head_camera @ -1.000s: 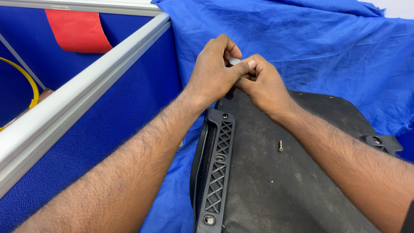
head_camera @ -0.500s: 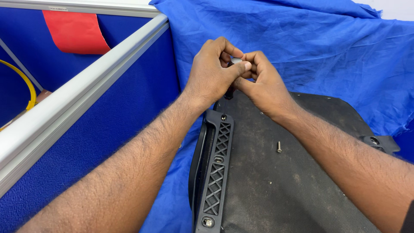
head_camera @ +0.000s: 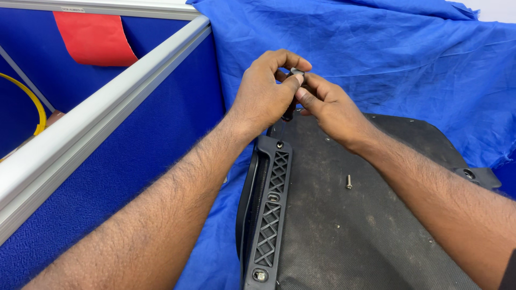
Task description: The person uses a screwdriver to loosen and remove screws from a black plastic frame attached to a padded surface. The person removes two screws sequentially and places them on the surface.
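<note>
Compared with the frame half a second earlier, your two hands sit at almost the same spot above the centre of the frame, with the fingertips regrouped around the small part between them. Your left hand curls its fingers over the top, thumb pressed against a small dark piece with a pale upper edge; your right hand meets it from the right, index finger and thumb pinching the same piece. Both hands are thus closed on that piece, held just above the far edge of the black panel.

The panel lies flat in the lower centre and lower right of the frame, resting on a blue cloth that fills the upper right. A black lattice handle runs along the panel's left edge, fixed by a screw at each visible end. One loose screw lies on the panel's surface, below your right wrist and well apart from the hands. A grey metal rail crosses the left half of the frame diagonally, above a blue partition; a red sheet hangs at upper left, beside a yellow cable.
</note>
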